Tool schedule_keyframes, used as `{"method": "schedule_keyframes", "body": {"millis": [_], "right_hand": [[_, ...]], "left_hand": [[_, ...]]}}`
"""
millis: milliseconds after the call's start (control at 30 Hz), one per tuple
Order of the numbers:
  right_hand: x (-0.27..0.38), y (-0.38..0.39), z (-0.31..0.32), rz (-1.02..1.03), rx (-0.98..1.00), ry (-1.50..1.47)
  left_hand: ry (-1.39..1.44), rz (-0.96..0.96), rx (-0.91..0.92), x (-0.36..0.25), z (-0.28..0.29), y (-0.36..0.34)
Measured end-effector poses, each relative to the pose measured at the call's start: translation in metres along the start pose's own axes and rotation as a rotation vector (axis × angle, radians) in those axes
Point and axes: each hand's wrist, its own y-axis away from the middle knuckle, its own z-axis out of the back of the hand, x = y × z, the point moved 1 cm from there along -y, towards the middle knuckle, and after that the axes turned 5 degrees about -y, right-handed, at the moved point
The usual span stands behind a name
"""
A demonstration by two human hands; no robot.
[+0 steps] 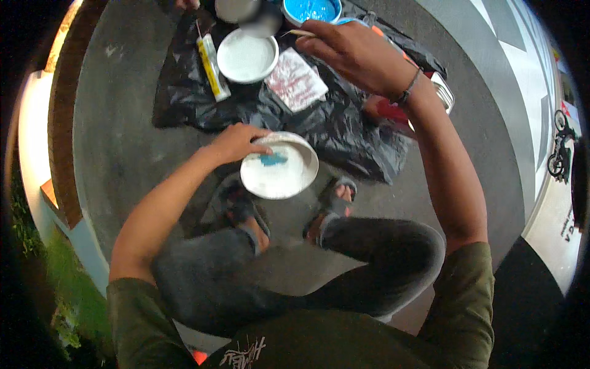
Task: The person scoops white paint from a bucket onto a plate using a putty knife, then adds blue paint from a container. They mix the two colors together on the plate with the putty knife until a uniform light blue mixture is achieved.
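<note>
My left hand (236, 144) grips the rim of a tilted white bowl (289, 178), its fingers over the edge and inside. A teal paint smear (273, 159) lies on the bowl's inner surface by my fingertips. Farther off and to the right, my right hand (350, 54) is closed on a thin, light-coloured stick-like tool (300, 33); its kind cannot be made out. Just beyond that hand stands a round white tub of bright blue paint (311, 10). The bowl hangs above the ground between my sandalled feet.
A crumpled black plastic sheet (203, 114) carries an open white paint tub (248, 56), a yellow-and-white tube (212, 67) and a red-stained folded cloth or paper (296, 80). A red container (393, 114) sits under my right forearm. Part of someone's hand (187, 4) shows at the top left.
</note>
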Motion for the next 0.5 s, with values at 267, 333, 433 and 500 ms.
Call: {"method": "schedule_keyframes", "body": {"millis": [267,333,433,500], "right_hand": [[-0.083,-0.005,-0.025,-0.170,0.063,0.070],[-0.110,-0.010,-0.026,-0.374,0.071,-0.066],[-0.182,0.013,-0.060,-0.332,0.025,-0.095],[-0.213,0.026,-0.078,-0.324,0.060,0.072]], "left_hand": [[-0.134,0.003,0.007,0.040,0.011,-0.028],[-0.139,0.036,-0.065,0.057,0.019,-0.028],[-0.089,0.050,-0.153,0.064,0.002,-0.031],[-0.046,0.007,-0.162,0.064,-0.005,-0.033]]}}
